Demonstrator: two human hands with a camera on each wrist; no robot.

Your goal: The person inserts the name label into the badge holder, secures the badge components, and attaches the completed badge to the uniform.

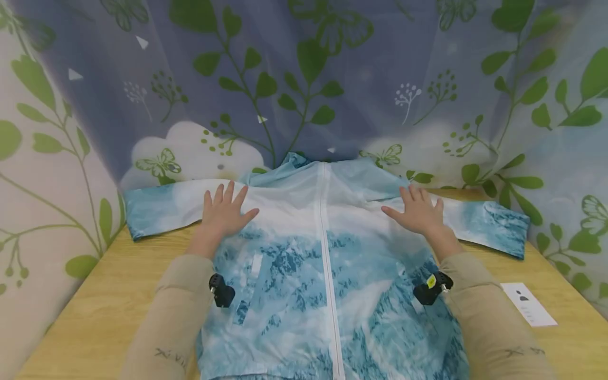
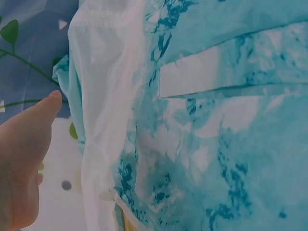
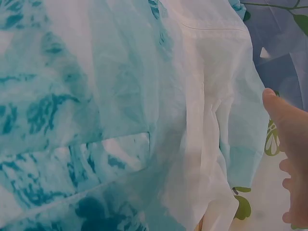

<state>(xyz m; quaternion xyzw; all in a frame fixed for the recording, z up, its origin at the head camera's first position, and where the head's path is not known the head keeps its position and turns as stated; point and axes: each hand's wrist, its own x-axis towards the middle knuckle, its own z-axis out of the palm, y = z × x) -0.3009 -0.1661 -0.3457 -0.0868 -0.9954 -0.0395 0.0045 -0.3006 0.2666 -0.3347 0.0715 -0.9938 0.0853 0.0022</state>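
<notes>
A blue and white zip jacket (image 1: 294, 274) lies front up with both sleeves spread to the sides. My left hand (image 1: 225, 211), fingers straight and spread, is over the shoulder at the left sleeve. Over the opposite shoulder my right hand (image 1: 418, 211) is spread the same way. Neither hand grips anything; whether the palms touch the fabric I cannot tell. A white zipper (image 1: 326, 264) runs down the middle, closed. In the left wrist view a pocket with a white end (image 2: 187, 72) shows beside the thumb side of the hand; the right wrist view shows the other pocket (image 3: 115, 154).
The jacket lies on a wooden table (image 1: 95, 295). A white card (image 1: 528, 304) with a small dark figure lies near the right forearm. Behind the table hangs a curtain (image 1: 361, 105) printed with leaves and butterflies. Each wrist wears a small black camera (image 1: 221, 290).
</notes>
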